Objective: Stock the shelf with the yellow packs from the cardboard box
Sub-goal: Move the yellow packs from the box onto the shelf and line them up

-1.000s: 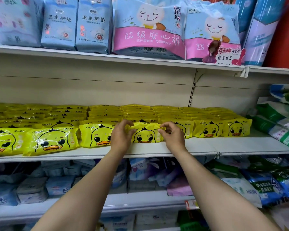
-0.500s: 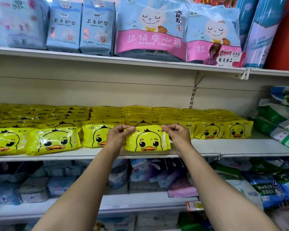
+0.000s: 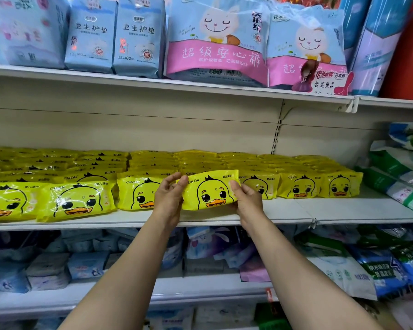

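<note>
I hold one yellow duck-face pack (image 3: 210, 190) upright in front of the middle shelf (image 3: 284, 211), lifted off its surface. My left hand (image 3: 168, 198) pinches the pack's left end and my right hand (image 3: 246, 198) grips its right end. Rows of the same yellow packs (image 3: 76, 202) lie along the shelf on both sides and behind, overlapping towards the back. The slot right behind the held pack is partly hidden by it. The cardboard box is out of view.
The upper shelf (image 3: 200, 85) carries blue and pink bagged goods close overhead. Green and white bags (image 3: 401, 177) lean at the right end of the middle shelf. Lower shelves hold blue and purple packs (image 3: 86, 265). A bare strip of shelf runs along the front right.
The pack was lying in the front row between my hands. I lifted it, tipped it upright with its duck face towards me and drew it a little forward.
</note>
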The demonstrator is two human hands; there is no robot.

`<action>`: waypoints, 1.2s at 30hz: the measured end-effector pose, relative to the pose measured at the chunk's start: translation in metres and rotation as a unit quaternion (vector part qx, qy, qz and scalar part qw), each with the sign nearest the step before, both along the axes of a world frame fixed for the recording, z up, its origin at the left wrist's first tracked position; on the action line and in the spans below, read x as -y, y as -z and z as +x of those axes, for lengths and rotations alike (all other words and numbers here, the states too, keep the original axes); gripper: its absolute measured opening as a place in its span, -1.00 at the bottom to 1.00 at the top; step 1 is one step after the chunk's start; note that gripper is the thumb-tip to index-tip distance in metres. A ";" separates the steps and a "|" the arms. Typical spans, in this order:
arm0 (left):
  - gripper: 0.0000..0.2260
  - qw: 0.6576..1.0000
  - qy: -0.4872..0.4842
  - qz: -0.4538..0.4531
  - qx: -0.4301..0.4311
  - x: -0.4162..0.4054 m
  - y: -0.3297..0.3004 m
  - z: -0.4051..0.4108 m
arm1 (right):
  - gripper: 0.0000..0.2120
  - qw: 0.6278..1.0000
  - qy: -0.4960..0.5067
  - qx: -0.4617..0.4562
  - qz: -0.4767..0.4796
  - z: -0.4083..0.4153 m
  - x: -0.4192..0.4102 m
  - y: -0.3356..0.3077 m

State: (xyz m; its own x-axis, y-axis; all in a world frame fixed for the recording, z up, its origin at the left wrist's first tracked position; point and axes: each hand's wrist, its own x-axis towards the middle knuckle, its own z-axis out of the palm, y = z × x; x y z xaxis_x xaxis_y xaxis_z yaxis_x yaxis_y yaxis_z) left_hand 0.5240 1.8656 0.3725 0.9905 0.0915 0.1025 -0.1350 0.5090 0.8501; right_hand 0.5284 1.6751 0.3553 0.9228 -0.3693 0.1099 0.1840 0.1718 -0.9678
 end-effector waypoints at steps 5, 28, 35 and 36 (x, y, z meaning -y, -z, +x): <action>-0.68 0.998 0.041 0.036 -0.034 0.006 0.009 -0.009 | -0.80 0.997 0.070 -0.004 0.044 0.004 -0.002 -0.001; -0.87 0.907 -0.163 0.387 -0.001 -0.001 0.008 0.003 | -0.65 0.997 0.065 -0.007 -0.043 0.015 0.018 -0.006; -0.85 0.885 -0.189 0.426 0.010 0.005 0.010 0.000 | -0.70 0.987 0.088 -0.004 -0.133 0.017 0.018 -0.007; -0.86 0.877 -0.196 0.439 0.015 0.005 0.013 0.002 | -0.70 0.984 0.095 -0.007 -0.151 0.019 0.019 -0.006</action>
State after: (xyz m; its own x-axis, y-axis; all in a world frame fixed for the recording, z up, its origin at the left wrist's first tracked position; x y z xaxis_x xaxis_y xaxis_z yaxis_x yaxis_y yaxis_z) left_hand 0.5262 1.8603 0.3593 0.8962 0.2965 0.3299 -0.1834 -0.4295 0.8843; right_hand 0.5469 1.6560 0.3611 0.8428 -0.4869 0.2292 0.1715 -0.1606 -0.9720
